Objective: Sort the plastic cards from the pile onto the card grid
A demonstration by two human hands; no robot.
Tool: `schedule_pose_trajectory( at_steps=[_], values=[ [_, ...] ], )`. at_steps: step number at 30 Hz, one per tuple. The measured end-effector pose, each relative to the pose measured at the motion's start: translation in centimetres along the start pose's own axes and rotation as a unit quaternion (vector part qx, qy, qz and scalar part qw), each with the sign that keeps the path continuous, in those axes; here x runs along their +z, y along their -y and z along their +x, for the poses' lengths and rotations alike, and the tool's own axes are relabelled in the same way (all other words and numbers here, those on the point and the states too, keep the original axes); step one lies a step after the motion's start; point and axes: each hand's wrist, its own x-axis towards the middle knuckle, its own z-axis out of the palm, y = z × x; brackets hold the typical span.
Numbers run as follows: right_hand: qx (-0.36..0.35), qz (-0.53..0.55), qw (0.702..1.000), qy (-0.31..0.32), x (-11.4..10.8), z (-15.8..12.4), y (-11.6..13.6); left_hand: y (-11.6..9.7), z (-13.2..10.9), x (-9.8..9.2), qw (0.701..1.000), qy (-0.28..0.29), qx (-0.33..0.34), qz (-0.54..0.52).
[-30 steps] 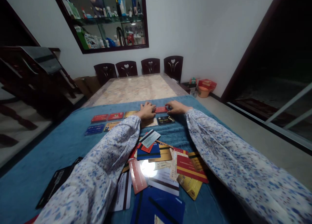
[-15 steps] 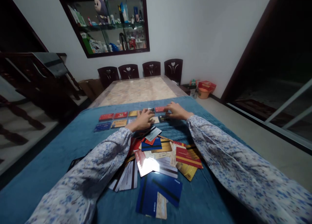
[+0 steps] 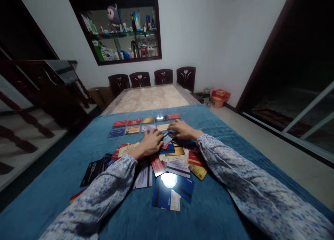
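A loose heap of bank cards lies on the blue cloth (image 3: 214, 212). My left hand (image 3: 150, 141) is over the heap's upper left part, fingers apart, fingertips at the left edge of a silver card (image 3: 167, 138). From the other side, my right hand (image 3: 183, 129) has its bent fingers and thumb together on that card's upper right end. Beneath the silver card are a blue card (image 3: 167, 149) and a gold card (image 3: 176, 150). Beyond my hands are two rows of cards, among them a red card (image 3: 134, 122) and an orange card (image 3: 132, 130). My right hand hides the near row's right end.
Black cards (image 3: 92, 171) lie beside my left forearm, and large blue cards (image 3: 162, 194) sit nearest me. Past the cloth is the bare marble-patterned tabletop (image 3: 153, 95), with several dark chairs (image 3: 185, 77) behind it. An orange bucket (image 3: 217, 101) stands on the floor at right.
Both hands have come back from the rows toward the heap, onto the silver card. More of the far row shows. The view has shifted slightly.
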Motion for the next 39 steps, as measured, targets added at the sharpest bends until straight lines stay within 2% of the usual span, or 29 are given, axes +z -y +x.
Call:
schedule_pose_trajectory(
  at_steps=[9,16,27,35,39],
  values=[
    [-0.048,0.041,0.998,0.005,1.5,-1.0,0.6,-1.1,-1.7,0.6,0.999,-0.025,0.004,0.019],
    [-0.060,0.061,0.996,-0.031,2.5,-1.3,0.1,-1.6,-2.0,0.1,1.000,-0.024,0.006,-0.008],
    [-0.090,0.075,0.993,0.017,1.9,-1.9,-0.2,-1.7,-2.3,-0.6,0.996,-0.007,0.027,-0.082],
    [-0.090,0.089,0.991,0.030,1.8,-2.0,0.2,-2.1,-2.2,-0.8,0.997,0.002,0.035,-0.062],
    [-0.086,0.099,0.991,0.034,1.5,-2.2,0.4,-2.1,-2.5,-1.4,0.996,0.006,0.065,-0.061]
  ],
)
